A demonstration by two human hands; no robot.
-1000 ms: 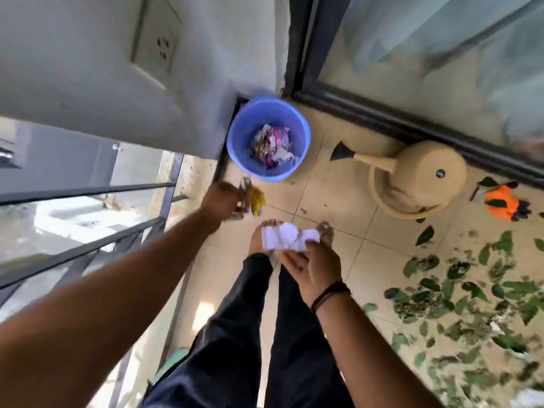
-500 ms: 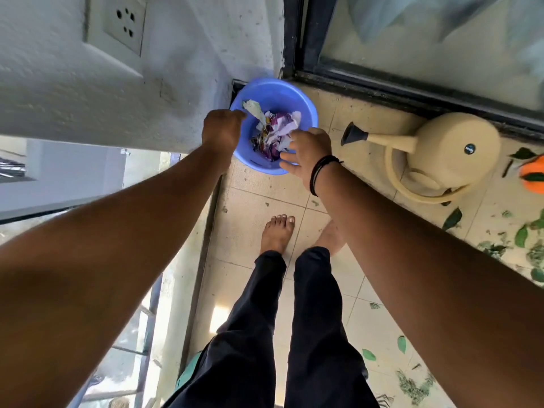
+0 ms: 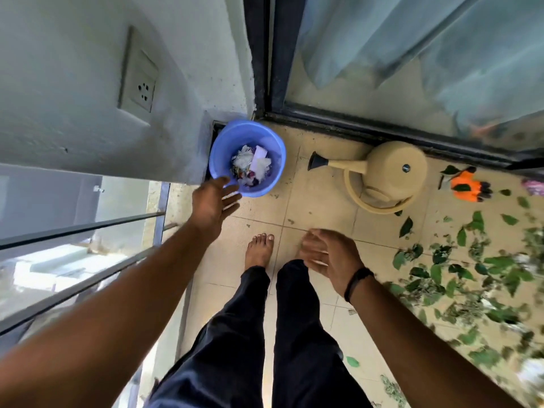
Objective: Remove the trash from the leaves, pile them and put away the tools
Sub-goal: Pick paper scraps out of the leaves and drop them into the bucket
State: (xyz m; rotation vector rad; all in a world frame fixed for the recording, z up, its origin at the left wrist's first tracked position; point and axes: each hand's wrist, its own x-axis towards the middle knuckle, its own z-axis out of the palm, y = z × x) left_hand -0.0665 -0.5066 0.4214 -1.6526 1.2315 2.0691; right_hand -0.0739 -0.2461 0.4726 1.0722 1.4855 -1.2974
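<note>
Balcony floor (image 3: 321,201), blue bucket (image 3: 223,160) of trash (image 3: 250,166) in the far corner.
Left hand (image 3: 213,201) open, empty, by its rim; right hand (image 3: 329,257) relaxed, empty, nearer; leaves (image 3: 471,278) scattered right.

A wall socket (image 3: 137,86) is set in the grey wall (image 3: 73,119); a curtain (image 3: 426,48) is seen behind the glass door (image 3: 353,92).

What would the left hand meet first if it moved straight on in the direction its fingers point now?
Probably the near rim of the round blue plastic bucket. The open left hand points up and right toward it, fingertips seemingly just short of the rim, though depth is unclear.
</note>
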